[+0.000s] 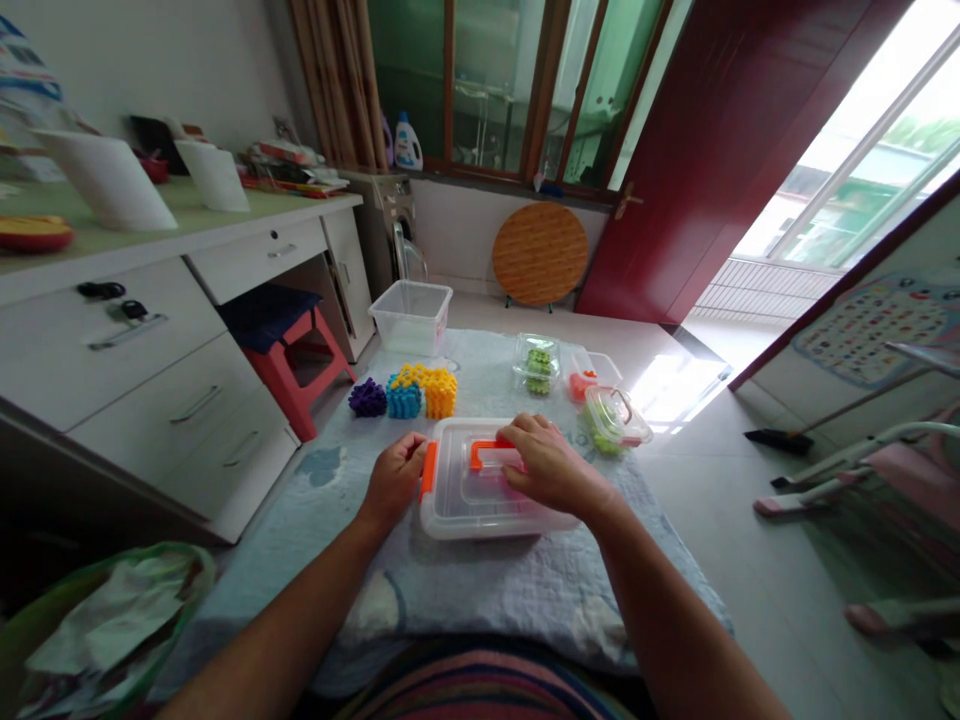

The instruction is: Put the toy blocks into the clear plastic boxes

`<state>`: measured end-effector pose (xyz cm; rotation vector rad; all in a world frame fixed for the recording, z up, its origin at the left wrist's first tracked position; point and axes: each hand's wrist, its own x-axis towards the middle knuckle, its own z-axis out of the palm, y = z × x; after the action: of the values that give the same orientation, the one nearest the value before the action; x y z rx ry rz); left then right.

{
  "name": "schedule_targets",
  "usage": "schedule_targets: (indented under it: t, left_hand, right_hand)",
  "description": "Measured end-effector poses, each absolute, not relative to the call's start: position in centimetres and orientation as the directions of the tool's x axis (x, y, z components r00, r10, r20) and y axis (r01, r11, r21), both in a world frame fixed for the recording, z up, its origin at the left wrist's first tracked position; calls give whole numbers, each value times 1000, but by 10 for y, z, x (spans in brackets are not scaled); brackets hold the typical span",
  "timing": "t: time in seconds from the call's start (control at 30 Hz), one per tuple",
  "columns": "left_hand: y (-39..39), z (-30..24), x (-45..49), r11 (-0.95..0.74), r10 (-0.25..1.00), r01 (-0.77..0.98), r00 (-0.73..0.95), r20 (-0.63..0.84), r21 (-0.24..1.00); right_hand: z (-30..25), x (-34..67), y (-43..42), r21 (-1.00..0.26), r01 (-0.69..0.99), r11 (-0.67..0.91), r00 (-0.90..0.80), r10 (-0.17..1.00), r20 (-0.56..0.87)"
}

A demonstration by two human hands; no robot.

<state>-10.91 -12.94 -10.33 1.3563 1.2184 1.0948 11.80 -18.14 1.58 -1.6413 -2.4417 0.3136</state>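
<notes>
2 hands [394,478] [546,465] on box [446,505], blurry ltrs [576,437]

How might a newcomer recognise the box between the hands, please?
Find the pale blue cloth. Near its middle, the left hand and right hand touch a lidded box. Its orange handle and latch distinguish it from the open tub behind.

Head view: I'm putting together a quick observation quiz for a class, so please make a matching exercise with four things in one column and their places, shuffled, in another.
Column one
1. left hand
2. right hand
3. clear tub
4. round wooden top

Column two
A. over the orange handle of the lidded box
B. on edge below the window
C. at the orange latch
D. open-topped, just behind the yellow pieces

Right pairs: 1-C, 2-A, 3-D, 4-B
</notes>
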Motion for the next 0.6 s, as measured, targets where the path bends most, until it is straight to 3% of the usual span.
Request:
schedule_targets:
  t: [0.3, 0.6]
  left_hand:
    - [-132, -99, -108, -32, 992, 132, 125, 16, 991]
    - [-130, -101, -110, -52, 988, 118, 153, 34, 992]
  right_hand:
    - [23, 132, -170, -332, 847, 415, -428, 903, 36]
    - [22, 148, -155, -647, 713, 270, -393, 918, -50]
